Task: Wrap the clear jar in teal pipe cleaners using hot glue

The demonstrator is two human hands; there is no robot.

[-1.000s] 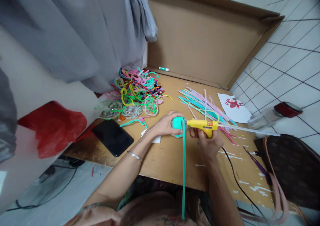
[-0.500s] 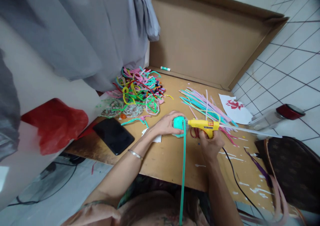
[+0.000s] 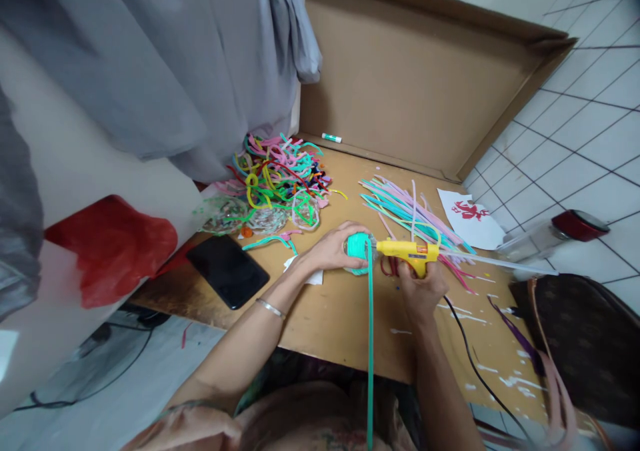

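Observation:
My left hand (image 3: 340, 248) grips a small clear bottle-like piece wrapped in turquoise pipe cleaner (image 3: 357, 246), its fingers curled around the far side. A long turquoise pipe-cleaner strand (image 3: 371, 344) hangs from it down past the table's front edge. In my right hand (image 3: 425, 288) is a yellow hot glue gun (image 3: 413, 251), with its nozzle pointing left, at or very near the wrapped piece. A long whitish glue stick (image 3: 500, 261) sticks out of its back. Red-handled scissors (image 3: 389, 266) lie partly hidden behind the gun.
Behind my left hand lies a tangled pile of colored pipe cleaners (image 3: 280, 171); straight ones (image 3: 405, 208) lie to the right. A black phone or tablet (image 3: 228, 271), a glue-tube-like stick (image 3: 331, 138), printed paper (image 3: 470, 218), brown bag (image 3: 585, 344) and power cord (image 3: 465, 338) surround the work.
The lower end of the hanging turquoise strand has swung slightly right. The glue stick's far end sits a little further left. Both hands keep nearly the same place.

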